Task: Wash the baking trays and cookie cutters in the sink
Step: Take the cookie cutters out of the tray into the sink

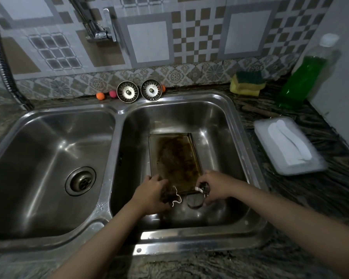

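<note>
Right basin of the sink (pixel 237 125) | stained baking tray (pixel 174 158) lies flat, brown residue across it | left hand (pixel 152 191) grips a wavy cookie cutter (pixel 174 197), right hand (pixel 215 185) holds a round cutter (pixel 194 201) at the tray's near edge | washing apparently not begun: no water or suds visible.

Baking tray (pixel 176 158) in right sink basin (pixel 220 125), both hands gripping cookie cutters (pixel 175 196)
</note>
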A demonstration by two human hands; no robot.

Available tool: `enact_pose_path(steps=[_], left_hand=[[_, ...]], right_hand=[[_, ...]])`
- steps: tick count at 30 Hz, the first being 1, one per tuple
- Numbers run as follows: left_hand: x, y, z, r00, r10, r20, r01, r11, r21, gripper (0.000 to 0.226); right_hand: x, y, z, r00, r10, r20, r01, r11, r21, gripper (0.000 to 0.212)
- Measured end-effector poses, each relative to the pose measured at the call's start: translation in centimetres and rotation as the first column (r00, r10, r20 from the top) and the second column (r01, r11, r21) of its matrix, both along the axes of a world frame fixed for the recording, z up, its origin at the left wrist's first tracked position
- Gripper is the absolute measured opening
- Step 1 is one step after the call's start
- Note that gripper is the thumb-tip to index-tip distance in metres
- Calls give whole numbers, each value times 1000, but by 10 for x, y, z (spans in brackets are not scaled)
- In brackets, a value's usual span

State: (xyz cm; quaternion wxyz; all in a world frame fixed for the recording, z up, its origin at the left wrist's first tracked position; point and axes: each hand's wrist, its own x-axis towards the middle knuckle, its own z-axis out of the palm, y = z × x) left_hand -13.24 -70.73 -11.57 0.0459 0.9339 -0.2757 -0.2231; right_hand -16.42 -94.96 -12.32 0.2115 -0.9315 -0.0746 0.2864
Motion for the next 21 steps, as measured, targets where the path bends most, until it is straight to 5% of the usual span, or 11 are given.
enact_pose_path(steps=[6, 10, 15, 21], left_hand=[[-14, 1, -11, 988, -130, -88, 142, 977, 157, 53], [-10, 1, -8, 993, -85, -82, 91, 993, 72, 41], [0, 12, -10, 963, 246, -109, -267, 929, -257, 41], [23, 9, -26, 797, 512, -320, -599, 739, -310, 57]], right_hand=[[-10, 19, -9, 993, 43, -111, -61, 985, -161, 63], [-8, 23, -11, 983, 14, -184, -37, 992, -122, 71], [-5, 19, -9, 987, -114, -113, 111, 993, -27, 66], [14, 21, -17, 884, -466, -19, 465, 876, 128, 76]])
